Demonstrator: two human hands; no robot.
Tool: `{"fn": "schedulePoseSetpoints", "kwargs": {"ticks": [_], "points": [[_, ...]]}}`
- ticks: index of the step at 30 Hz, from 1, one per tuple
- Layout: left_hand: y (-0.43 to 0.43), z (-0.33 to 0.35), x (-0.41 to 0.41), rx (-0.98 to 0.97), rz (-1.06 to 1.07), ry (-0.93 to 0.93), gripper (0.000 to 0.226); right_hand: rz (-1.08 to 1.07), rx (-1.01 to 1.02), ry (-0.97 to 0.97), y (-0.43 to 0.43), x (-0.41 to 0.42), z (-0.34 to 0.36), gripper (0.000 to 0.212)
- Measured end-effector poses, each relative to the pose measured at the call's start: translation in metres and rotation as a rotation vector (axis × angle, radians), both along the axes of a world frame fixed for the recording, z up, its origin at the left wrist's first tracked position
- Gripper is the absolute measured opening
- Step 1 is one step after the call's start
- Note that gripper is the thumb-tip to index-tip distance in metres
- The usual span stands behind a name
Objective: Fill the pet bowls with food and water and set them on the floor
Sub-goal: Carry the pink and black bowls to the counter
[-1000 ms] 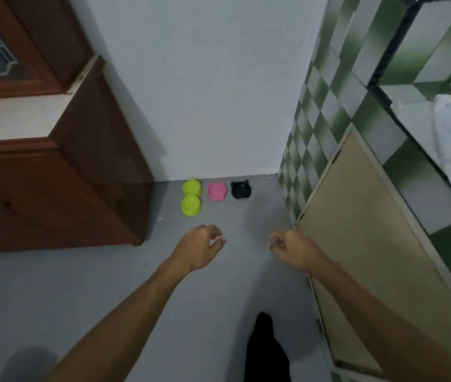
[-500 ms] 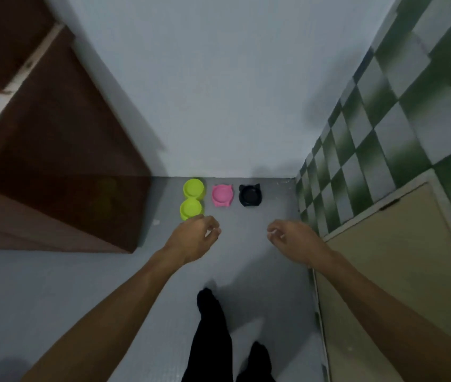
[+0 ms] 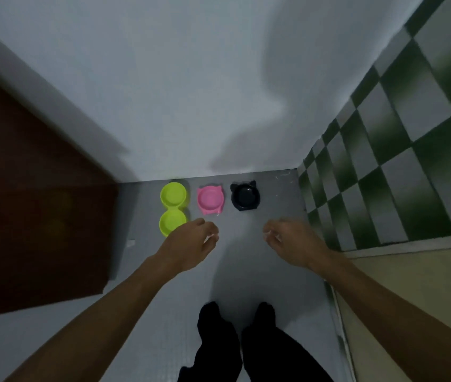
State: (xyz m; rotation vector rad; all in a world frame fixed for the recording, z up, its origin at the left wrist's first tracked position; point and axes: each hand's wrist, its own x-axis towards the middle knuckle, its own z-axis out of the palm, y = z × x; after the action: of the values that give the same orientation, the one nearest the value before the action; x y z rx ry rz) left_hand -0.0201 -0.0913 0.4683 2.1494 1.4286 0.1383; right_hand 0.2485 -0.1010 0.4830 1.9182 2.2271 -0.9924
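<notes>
A plain white wall (image 3: 191, 92) fills the far side and meets the grey floor (image 3: 136, 312) in a corner. On the left a dark brown cabinet (image 3: 34, 216) closes the corner, and on the right a wall of green-and-white checked tiles (image 3: 397, 161) does the same, with a beige panel (image 3: 425, 285) below it, nearer the camera. At the near edge stand the person's legs (image 3: 246, 348) in dark trousers, facing the wall.

Both bare forearms reach forward. The left hand (image 3: 188, 244) and right hand (image 3: 290, 241) hang side by side and apart, fingers loosely curled inward and holding nothing. The pose reads as hands made ready to bend down and pick something up.

The pet bowls sit in a row on the floor against the far wall, likely tucked there to stay out of the walkway. The lime-green double bowl (image 3: 173, 208) is on the left, its two cups running near to far. The left hand overlaps its near right edge in this view. Just to its right is the pink bowl (image 3: 210, 199), and then the black bowl (image 3: 245, 195), both with small ear shapes on the far rim. The three are close together but not touching.

The bowls look empty, though the picture is too dim and soft to be sure of the black one. By that judgement filling has not begun, and the first job is to lift the bowls.
</notes>
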Motion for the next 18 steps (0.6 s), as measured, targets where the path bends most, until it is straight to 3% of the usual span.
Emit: {"fn": "schedulePoseSetpoints", "kwargs": {"ticks": [4, 9, 18], "points": [[0.034, -0.073, 0.002, 0.027, 0.006, 0.034, 0.032, 0.015, 0.018, -0.042, 0.035, -0.001, -0.075, 0.033], [0.085, -0.190, 0.006, 0.029, 0.246, -0.014, 0.033, -0.108, 0.050, -0.036, 0.084, 0.007, -0.198, 0.032], [0.158, -0.381, 0.002, 0.026, 0.422, 0.077, 0.038, -0.229, 0.088, -0.074, 0.170, 0.014, -0.385, 0.026]]}}
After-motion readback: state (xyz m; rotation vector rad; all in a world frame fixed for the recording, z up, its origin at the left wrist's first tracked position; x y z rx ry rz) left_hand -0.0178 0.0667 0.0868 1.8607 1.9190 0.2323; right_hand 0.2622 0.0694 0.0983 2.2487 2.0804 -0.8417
